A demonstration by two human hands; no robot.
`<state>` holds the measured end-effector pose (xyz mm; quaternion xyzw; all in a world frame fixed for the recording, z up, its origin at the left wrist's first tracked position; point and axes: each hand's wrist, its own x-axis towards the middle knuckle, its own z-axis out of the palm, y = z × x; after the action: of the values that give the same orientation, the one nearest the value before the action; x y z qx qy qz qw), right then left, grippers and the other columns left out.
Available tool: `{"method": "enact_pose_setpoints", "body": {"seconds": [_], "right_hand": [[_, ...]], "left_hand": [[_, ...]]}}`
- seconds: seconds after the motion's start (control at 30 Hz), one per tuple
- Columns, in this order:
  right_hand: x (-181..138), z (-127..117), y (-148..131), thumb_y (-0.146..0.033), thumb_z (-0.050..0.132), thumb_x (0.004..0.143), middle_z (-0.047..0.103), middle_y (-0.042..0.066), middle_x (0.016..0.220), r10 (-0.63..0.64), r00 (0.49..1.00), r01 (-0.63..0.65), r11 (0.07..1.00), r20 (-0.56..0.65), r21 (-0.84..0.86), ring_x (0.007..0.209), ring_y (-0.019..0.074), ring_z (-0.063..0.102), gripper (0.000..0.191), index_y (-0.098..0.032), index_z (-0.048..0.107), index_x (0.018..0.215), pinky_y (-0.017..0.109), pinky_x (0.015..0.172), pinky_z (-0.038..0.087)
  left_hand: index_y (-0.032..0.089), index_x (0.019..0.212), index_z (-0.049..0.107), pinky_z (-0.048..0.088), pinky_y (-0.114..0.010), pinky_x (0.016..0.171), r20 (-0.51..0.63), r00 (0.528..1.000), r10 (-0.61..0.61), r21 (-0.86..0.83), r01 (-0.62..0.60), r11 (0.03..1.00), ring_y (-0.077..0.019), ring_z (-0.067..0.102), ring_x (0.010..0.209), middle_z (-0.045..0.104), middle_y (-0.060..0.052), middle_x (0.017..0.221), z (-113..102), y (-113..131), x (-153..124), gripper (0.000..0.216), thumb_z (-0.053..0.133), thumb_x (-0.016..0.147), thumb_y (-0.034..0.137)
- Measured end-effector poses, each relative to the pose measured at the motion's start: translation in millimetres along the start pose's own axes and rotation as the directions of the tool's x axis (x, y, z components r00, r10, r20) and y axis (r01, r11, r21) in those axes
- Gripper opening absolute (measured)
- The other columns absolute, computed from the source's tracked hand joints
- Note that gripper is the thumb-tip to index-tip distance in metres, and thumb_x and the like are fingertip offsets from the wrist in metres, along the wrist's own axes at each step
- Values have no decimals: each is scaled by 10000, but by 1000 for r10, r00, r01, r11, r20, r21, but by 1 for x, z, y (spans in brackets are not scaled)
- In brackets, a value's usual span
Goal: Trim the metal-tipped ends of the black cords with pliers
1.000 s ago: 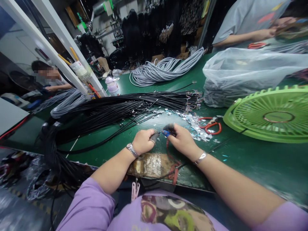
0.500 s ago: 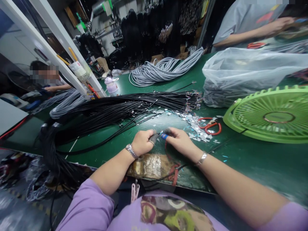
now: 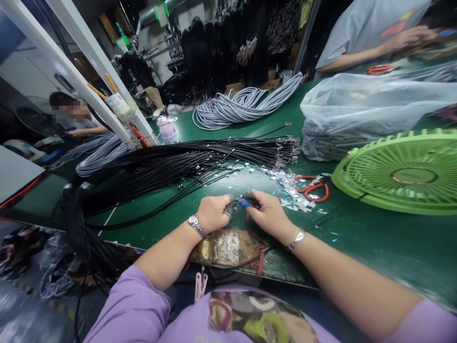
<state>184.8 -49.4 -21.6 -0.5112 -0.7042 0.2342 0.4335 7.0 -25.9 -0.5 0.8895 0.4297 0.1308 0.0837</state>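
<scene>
My left hand is closed in a pinch on the end of a black cable, most of it hidden by the fingers. Close beside it, my right hand pinches the tip of the same cable, where thin wires seem to show; they are too small to make out well. Dark coverings sit on fingertips of both hands, and blue tape wraps my right thumb. Beyond the hands lies a thick bundle of black cables, with stripped coloured wire ends at its right. Red-handled scissors rest right of my right hand among foil scraps.
A green fan and a clear plastic bag occupy the right side. Grey cable coils and a lilac bottle stand farther back. A taped board lies at the table's front edge. Two other people sit across.
My hands have drawn slightly closer together, and the coloured wires between the fingertips show less. The view has shifted a little; the surrounding things stay in place.
</scene>
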Motion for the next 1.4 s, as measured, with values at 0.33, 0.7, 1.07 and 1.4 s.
{"method": "enact_pose_setpoints", "body": {"seconds": [0.33,0.7,1.07,1.4], "right_hand": [[14,-8,11,-489,536,785,531,-1,574,150,988,-151,981,18,118,568,151,468,313,-210,519,643,275,554,379],[9,-7,3,-639,643,610,408,-75,485,346,783,-569,732,517,373,438,71,294,467,-200,488,638,228,430,214],[8,-7,5,-545,473,813,514,-5,575,168,986,-167,985,-8,40,569,150,452,366,-220,468,646,283,551,365],[2,4,1,-493,578,754,609,14,696,145,972,-185,958,185,221,633,170,548,287,-213,525,781,300,598,457]], "left_hand": [[157,760,625,368,-229,573,99,988,118,-215,-95,972,-119,514,588,613,-16,652,-3,-1,1,246,457,871,298],[122,699,600,357,-193,587,211,957,197,-546,-52,836,-88,435,603,529,16,623,0,-13,8,314,510,854,380],[145,680,558,337,-213,563,92,995,45,-492,6,870,-96,436,581,519,16,599,-3,-9,8,302,468,876,358],[166,663,513,304,-240,557,58,996,61,-342,-38,939,-112,429,565,509,6,598,2,-13,6,213,486,838,285]]}}
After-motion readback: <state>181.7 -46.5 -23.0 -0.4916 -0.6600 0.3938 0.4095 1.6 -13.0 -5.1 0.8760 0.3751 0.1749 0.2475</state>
